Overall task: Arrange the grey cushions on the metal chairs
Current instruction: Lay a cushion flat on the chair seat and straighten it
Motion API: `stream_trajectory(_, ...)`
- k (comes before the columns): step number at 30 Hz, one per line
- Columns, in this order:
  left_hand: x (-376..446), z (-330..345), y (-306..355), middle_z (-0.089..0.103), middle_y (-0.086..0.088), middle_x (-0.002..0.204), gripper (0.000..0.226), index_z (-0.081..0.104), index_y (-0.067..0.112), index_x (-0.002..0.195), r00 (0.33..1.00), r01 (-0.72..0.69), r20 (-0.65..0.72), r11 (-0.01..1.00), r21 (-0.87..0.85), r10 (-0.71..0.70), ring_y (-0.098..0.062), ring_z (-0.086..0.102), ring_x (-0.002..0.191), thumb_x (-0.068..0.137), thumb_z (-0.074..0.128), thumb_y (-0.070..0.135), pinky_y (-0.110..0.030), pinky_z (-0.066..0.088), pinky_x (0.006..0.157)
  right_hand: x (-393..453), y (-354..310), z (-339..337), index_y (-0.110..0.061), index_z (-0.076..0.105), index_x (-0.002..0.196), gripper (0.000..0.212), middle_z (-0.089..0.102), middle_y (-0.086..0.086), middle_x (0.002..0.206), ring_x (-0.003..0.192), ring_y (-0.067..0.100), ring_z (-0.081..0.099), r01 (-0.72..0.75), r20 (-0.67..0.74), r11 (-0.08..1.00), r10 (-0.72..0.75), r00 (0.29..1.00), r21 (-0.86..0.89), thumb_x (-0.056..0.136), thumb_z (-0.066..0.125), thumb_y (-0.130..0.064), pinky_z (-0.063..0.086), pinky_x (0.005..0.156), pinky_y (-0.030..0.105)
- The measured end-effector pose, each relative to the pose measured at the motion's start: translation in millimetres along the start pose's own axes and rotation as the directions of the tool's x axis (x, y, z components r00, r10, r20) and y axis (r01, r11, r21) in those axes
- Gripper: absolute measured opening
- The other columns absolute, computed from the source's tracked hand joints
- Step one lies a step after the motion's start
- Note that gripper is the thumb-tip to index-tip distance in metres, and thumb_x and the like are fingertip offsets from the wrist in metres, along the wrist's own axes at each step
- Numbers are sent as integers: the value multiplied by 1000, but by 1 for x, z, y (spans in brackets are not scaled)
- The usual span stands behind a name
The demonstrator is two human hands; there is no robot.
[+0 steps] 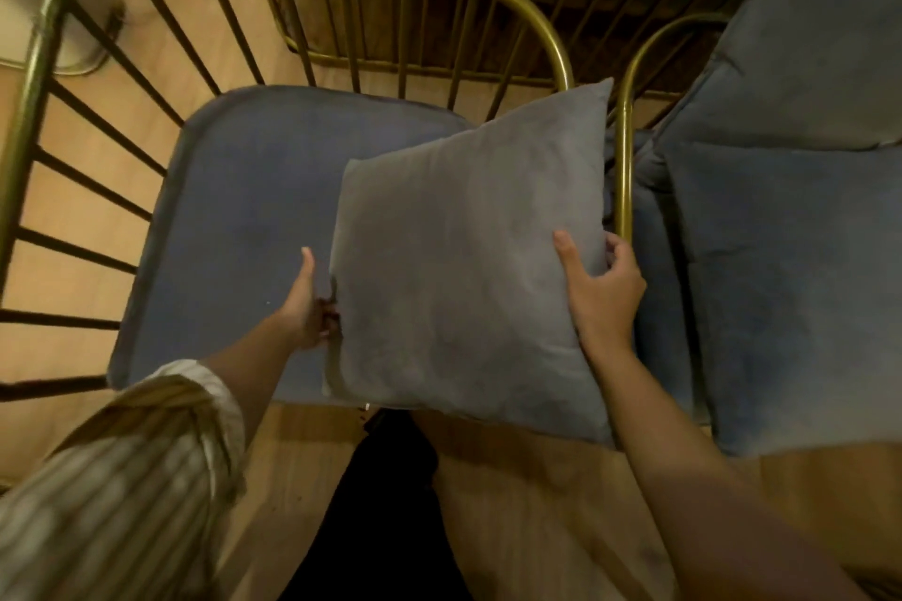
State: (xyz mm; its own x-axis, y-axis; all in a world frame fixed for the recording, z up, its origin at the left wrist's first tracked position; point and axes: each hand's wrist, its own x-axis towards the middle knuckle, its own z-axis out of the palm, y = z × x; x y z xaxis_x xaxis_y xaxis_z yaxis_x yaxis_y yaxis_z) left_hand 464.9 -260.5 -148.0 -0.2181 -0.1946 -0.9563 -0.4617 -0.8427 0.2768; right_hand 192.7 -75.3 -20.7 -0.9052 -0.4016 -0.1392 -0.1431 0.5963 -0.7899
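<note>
A square grey cushion [463, 259] hangs tilted over the right half of a brass-coloured metal chair [44, 39]. The chair's blue-grey seat pad [234, 220] lies under it. My left hand [305, 303] grips the cushion's left edge, its fingers hidden behind the fabric. My right hand [603, 293] holds the right edge, thumb on the front face and fingers curled round the side. The cushion's top corner reaches up to the chair's right arm rail [551, 39].
A second metal chair [627, 127] stands close on the right, with large grey-blue cushions [790, 259] stacked on it. More brass bars [415, 15] stand behind. The floor [537, 503] is light wood. My dark trouser leg [380, 503] is below the seat's front edge.
</note>
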Motion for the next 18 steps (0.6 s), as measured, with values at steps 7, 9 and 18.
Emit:
stream_trajectory(7,11,20,2,53,-12,146,81,61,9,127,980,-136,-125,977,167,158,-31,52,126,89,37,77,-47,34,111,5,-10,6,-16,61,122,58,68,2,116,98,13,61,22,-24,998,-23,999,-63,82,67,-57,38,67,1)
stream_trajectory(9,19,27,-2,45,-20,154,98,46,0,147,953,-151,-244,980,129,179,-40,47,137,87,43,78,-50,38,114,4,-7,6,-18,59,124,60,67,3,120,106,18,63,20,-28,996,-22,999,-90,83,62,-62,44,79,19)
stream_trajectory(18,30,21,-16,50,-14,151,127,42,13,152,969,-241,-97,956,-168,227,-36,51,136,54,61,91,-55,41,114,-7,-12,12,-24,55,129,80,65,-2,124,102,15,62,83,10,977,-82,997,-198,69,64,-76,47,79,25)
